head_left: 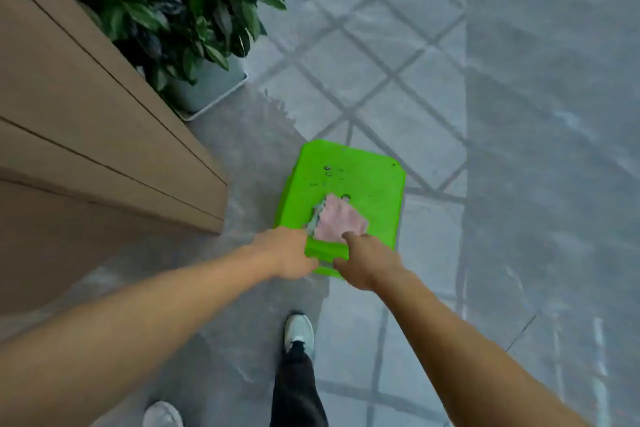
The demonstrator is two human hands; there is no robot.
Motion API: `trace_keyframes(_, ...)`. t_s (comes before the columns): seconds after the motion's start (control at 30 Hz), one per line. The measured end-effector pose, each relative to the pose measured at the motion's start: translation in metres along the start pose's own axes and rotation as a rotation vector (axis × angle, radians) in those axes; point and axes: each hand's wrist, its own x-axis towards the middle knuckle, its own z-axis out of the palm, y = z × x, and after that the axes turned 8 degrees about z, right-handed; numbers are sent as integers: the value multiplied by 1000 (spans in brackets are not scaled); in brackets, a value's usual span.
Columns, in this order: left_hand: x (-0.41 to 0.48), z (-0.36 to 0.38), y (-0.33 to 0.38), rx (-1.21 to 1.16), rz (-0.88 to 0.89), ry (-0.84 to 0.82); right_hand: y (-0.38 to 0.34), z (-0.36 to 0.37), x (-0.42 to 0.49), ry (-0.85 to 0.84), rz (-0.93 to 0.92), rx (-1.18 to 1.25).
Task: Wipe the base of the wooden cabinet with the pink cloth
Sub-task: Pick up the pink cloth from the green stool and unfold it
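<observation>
A folded pink cloth point(341, 218) lies on top of a bright green plastic stool point(349, 173) on the tiled floor. My left hand point(289, 255) is closed over the stool's near left edge. At the near right edge, my right hand point(363, 263) grips the stool, its thumb reaching up to the cloth's near corner. The wooden cabinet point(104, 149) fills the left side, and its lower corner point(218, 215) ends just left of the stool. Neither hand touches the cabinet.
A leafy potted plant point(173, 3) in a white square pot point(211, 87) stands against the cabinet beyond the stool. My feet in pale shoes point(299, 331) are on the grey tiled floor point(485, 184) just behind the stool.
</observation>
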Motion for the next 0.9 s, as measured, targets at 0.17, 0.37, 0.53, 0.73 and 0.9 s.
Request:
trace_keyframes(0.17,90,52,-24,-107,-68,213,6,58,81,276,105,209)
trace_keyframes(0.37,145,91,-37,-606,-92,460,-3,96,126,473,228,779)
trace_keyframes(0.53,113,115,-80,-1114,-75,544,-36,128,106,452,91,982)
trace_keyframes(0.73,36,150,-198,-1379,-77,672,-115,176,75,369,-123,1013)
trace_keyframes(0.9,-29,194,-289,-1379,-195,609,-206,244,44,316,-339,820)
